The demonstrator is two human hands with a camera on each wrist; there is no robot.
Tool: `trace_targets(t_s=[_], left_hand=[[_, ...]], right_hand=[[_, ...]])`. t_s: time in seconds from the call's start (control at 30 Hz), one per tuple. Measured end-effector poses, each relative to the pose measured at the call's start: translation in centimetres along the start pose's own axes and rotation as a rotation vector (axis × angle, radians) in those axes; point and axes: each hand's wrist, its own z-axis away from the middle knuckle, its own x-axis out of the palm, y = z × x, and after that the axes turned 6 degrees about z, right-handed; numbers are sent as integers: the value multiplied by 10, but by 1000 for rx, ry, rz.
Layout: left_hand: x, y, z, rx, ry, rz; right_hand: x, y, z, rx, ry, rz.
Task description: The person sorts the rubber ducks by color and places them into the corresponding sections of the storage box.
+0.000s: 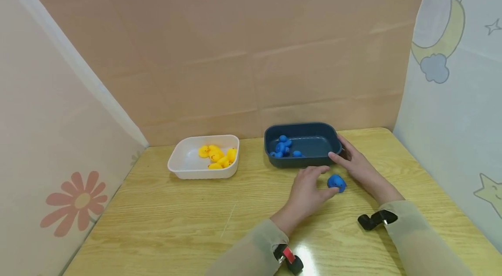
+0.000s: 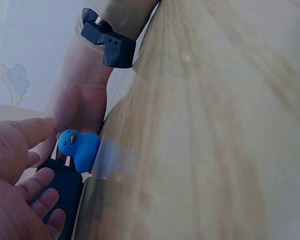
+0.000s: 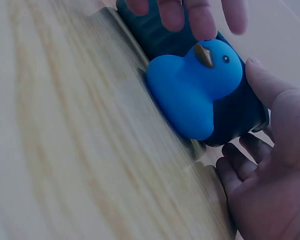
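A blue rubber duck sits upright on the wooden table in front of a dark blue bin. My left hand reaches in from the duck's left, thumb and forefinger spread apart around its near and far sides. In the left wrist view a gap shows between these fingers and the duck. At the bin's right end, my right hand holds the corner, thumb along the front rim and fingers round the end wall. The right wrist view shows the duck large before the bin.
Inside the dark bin, several blue ducks lie toward its left side. Left of it stands a white bin with several yellow ducks. A brown paper backdrop rises behind the table, with pale printed sheets on both sides.
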Motion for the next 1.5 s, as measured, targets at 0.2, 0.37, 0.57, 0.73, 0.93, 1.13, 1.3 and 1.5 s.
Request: trace_targets(t_s=[0.2,0.37,0.57,0.73,0.93,1.13,1.3,1.5], left_hand=[[6,1,-4,-3,-9,-39],[11,1,-7,0,0,-91],[17,2,-11,-17,-1,-142],[20,3,-12,-31,4,-176],[22,4,-13,-37,7,-209],[24,4,-13,-31,6,-217],[25,3,-14,-7,17,-236],[26,4,-15,-23,16,-264]], right_hand=[[0,0,0,-1,-4,-4],[0,1,-1,2,-5,-5],[-1,3,-2,15,-5,0],[-1,2,-2,16,-4,5],[-1,1,-2,14,3,12],[-1,-1,0,11,8,15],[-1,-2,2,9,9,10],[-1,-4,2,17,7,9]])
